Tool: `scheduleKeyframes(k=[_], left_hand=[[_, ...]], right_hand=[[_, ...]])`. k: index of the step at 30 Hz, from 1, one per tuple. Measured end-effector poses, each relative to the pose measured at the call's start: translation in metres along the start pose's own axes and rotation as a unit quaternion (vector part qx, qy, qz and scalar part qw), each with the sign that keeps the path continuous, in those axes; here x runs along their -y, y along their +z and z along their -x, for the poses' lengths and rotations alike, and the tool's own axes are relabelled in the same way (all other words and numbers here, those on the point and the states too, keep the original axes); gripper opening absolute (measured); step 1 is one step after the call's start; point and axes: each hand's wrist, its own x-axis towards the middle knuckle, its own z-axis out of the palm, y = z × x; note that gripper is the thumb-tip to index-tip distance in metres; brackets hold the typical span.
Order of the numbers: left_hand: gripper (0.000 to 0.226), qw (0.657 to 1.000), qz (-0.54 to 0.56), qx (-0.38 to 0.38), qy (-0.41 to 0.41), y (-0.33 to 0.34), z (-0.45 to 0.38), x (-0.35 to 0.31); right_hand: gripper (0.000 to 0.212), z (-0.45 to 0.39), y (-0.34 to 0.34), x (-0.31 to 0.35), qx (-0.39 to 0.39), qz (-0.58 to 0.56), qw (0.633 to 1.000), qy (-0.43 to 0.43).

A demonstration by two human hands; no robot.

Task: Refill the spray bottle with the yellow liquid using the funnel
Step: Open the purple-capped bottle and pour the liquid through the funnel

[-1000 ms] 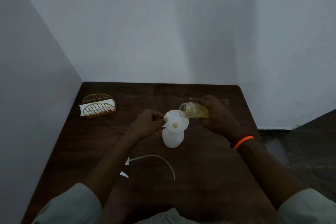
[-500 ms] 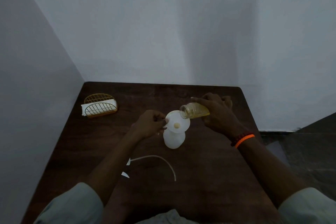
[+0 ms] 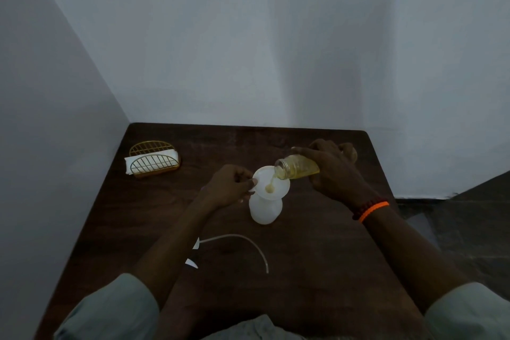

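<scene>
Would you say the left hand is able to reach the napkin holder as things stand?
Probably yes, but not freely: the left hand pinches the funnel rim while the jar pours. The tabletop toward the napkin holder looks unobstructed, though letting go could unsteady the funnel.

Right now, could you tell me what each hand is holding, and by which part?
The right hand grips the tilted jar around its base end. The left hand pinches the funnel at its left rim.

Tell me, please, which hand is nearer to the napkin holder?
Left. The left hand pinches the funnel rim, right of the napkin holder; the right hand, tilting the jar, is beyond the funnel.
</scene>
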Motion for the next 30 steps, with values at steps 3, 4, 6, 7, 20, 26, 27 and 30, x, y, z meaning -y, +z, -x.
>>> scheduleKeyframes(k=[3,4,6,7,20,26,27,30], left_hand=[[0.018,1.000,-0.003,0.002,0.001,-0.0002,-0.0003,-0.0002],[0.019,1.000,-0.003,0.002,0.001,-0.0002,-0.0003,-0.0002],[0.020,1.000,0.003,0.000,-0.002,-0.0002,-0.0004,-0.0002],[0.020,1.000,0.006,-0.001,-0.004,-0.0001,-0.0003,-0.0003],[0.018,1.000,0.006,-0.002,-0.006,-0.0006,0.0003,-0.0017],[0.016,1.000,0.002,-0.003,-0.001,-0.0009,0.0026,-0.0033],[0.017,1.000,0.006,-0.003,-0.003,-0.0008,0.0026,-0.0035],[0.017,1.000,0.011,-0.002,-0.008,-0.0005,0.0025,-0.0048]], right_hand=[[0.072,-0.0005,0.0001,0.0004,0.004,0.001,1.000,0.000],[0.072,-0.0009,0.0001,0.0007,0.005,0.001,1.000,0.000],[0.071,-0.0019,-0.0003,0.0009,0.002,0.004,1.000,-0.002],[0.070,-0.0022,-0.0003,0.0008,0.000,0.005,1.000,-0.002],[0.070,-0.0026,-0.0048,0.0027,-0.003,0.003,1.000,0.000],[0.071,-0.0028,-0.0044,0.0003,-0.007,0.007,1.000,0.000],[0.071,-0.0028,-0.0042,0.0002,-0.009,0.007,1.000,-0.002],[0.071,-0.0028,-0.0051,-0.0003,-0.007,0.009,1.000,-0.002]])
